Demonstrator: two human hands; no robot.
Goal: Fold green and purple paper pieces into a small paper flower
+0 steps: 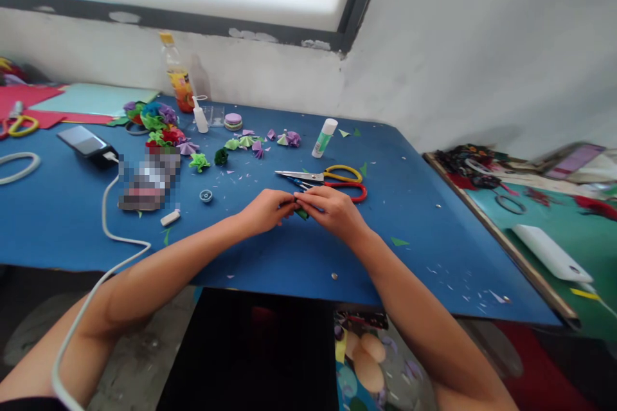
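Both of my hands meet at the middle of the blue table (419, 231), a little in from its near edge. My left hand (267, 210) and right hand (332, 208) are pinched together on a small green paper piece (302, 213), fingertips of the two hands touching over it. Only a sliver of the piece shows below the fingers; it appears folded, with its long axis running roughly left to right between the hands, though most of it is covered and I cannot confirm its shape or which end leads. It sits at or just above the table surface.

Left forearm enters from the lower left, wrist straight, knuckles up, fingers curled inward toward the right. Right forearm enters from the lower right, back of hand up, fingers closed down onto the piece.

Just beyond my hands lie yellow-handled scissors (321, 175), blades pointing left, and red-handled scissors (340, 189) directly in front of the right knuckles. A glue stick (324, 137) lies tilted farther back. Folded paper fans (250, 142) in purple and green are scattered left of it, near a heap of paper flowers (157, 121). A white cable (113, 231) crosses my left arm.
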